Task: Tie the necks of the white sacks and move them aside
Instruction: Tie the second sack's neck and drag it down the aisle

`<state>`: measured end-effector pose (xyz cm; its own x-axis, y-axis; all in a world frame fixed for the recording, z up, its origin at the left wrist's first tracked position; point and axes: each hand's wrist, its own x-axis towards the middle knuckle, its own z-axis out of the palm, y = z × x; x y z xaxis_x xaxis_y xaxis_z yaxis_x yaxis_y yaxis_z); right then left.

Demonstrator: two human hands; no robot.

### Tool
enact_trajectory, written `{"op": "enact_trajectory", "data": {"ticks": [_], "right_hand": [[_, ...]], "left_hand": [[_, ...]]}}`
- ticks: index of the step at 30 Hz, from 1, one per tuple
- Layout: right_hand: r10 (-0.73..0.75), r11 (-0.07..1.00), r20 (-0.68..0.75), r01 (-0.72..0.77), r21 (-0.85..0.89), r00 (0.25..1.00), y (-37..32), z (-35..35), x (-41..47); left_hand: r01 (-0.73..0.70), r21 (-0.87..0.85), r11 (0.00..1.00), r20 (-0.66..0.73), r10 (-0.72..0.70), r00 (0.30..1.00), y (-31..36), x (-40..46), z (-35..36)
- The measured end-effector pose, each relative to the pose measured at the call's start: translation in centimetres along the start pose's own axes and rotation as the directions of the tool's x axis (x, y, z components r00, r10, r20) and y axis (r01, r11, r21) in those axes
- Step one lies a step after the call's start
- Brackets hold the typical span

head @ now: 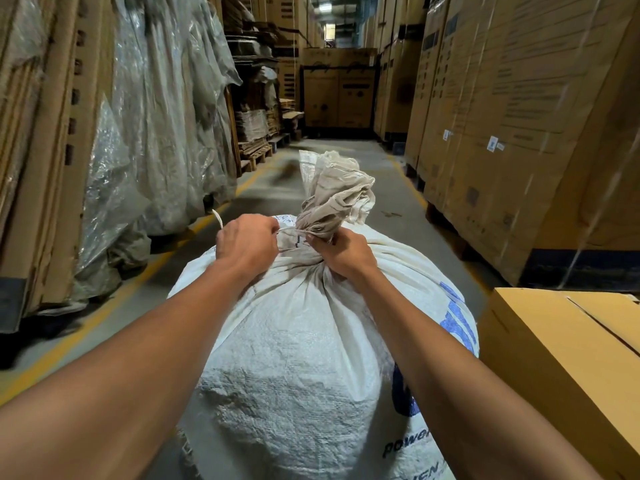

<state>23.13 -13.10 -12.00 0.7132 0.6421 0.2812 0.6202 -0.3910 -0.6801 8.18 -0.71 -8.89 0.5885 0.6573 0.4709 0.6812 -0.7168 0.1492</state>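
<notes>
Grey concrete floor (349,157), cardboard boxes (502,116) both sides, perhaps a warehouse aisle.

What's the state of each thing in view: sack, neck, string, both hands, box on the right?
sack: full, upright, standing on the aisle floor
neck: gathered into a bunch, string wrapped around its base
string: pulled taut to the left, loose end sticking out past the left hand
left hand: grips the string
right hand: pinches the neck at the wrap
box: closed, beside the sack
</notes>
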Motion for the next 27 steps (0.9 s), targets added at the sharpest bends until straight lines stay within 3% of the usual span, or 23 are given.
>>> {"op": "enact_trajectory", "data": {"ticks": [5,9,17,24,27], "right_hand": [[0.000,0.997,0.005,0.001,-0.077,1.000,-0.1,0.0,-0.3],[0.005,0.997,-0.022,-0.006,-0.081,1.000,-0.6,-0.1,-0.9],[0.027,1.000,-0.050,-0.028,-0.011,0.998,-1.2,-1.1,-1.5],[0.025,1.000,0.015,-0.024,-0.005,1.000,-1.0,-2.4,-1.7],[0.027,0.995,0.029,-0.030,0.095,0.999,-1.0,-3.2,-2.0]], "left_hand": [[-0.195,0.199,0.960,0.132,0.171,0.977,1.4,-1.3,-1.9],[-0.292,0.245,0.924,0.204,0.246,0.948,3.5,-2.8,-2.6],[-0.327,0.131,0.936,0.173,0.303,0.937,4.4,-4.3,-2.6],[-0.453,-0.074,0.889,0.333,0.450,0.829,4.0,-3.3,-3.4],[-0.519,-0.107,0.848,0.322,0.523,0.789,3.1,-2.9,-3.0]]}}
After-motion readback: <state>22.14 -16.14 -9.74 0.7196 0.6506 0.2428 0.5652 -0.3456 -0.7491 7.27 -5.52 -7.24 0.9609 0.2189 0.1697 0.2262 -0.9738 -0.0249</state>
